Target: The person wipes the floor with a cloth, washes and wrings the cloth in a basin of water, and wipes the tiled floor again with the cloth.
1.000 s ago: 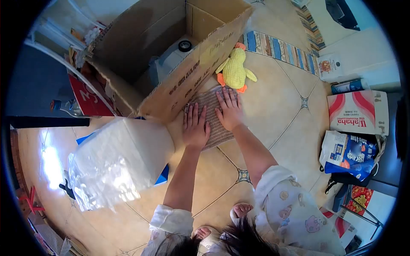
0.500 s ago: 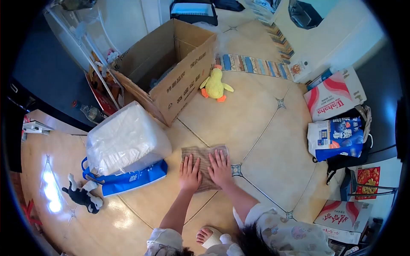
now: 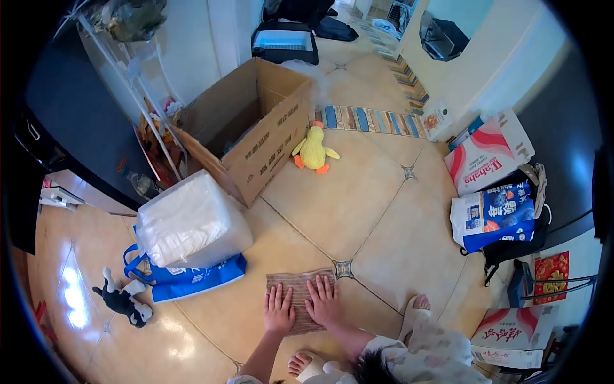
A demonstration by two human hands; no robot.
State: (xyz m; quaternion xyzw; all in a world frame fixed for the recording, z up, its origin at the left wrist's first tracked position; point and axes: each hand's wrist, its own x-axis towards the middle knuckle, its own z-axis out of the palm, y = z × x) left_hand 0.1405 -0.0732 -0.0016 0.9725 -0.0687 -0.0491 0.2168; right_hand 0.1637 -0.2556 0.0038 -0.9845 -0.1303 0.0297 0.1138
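Note:
A brown striped cloth [image 3: 300,279] lies spread on the tiled floor close to my feet. My left hand [image 3: 279,311] rests flat on its left part, fingers apart and pointing away from me. Beside it, my right hand [image 3: 322,302] presses flat on the right part of the same cloth, its fingers also spread. Neither hand grasps anything. Farther ahead, a yellow plush duck [image 3: 313,148] with orange feet leans by the corner of an open cardboard box [image 3: 272,144].
Left of the cloth stand a plastic-wrapped white container [image 3: 192,221], a blue bag [image 3: 201,280] and a black-and-white plush toy [image 3: 123,299]. On the right are a Wahaha carton [image 3: 489,155], a blue-and-white package [image 3: 495,214] and another carton [image 3: 515,328].
Both hands and the cloth have come back from beside the duck and box toward my feet. The view has shifted, showing more of the room ahead.

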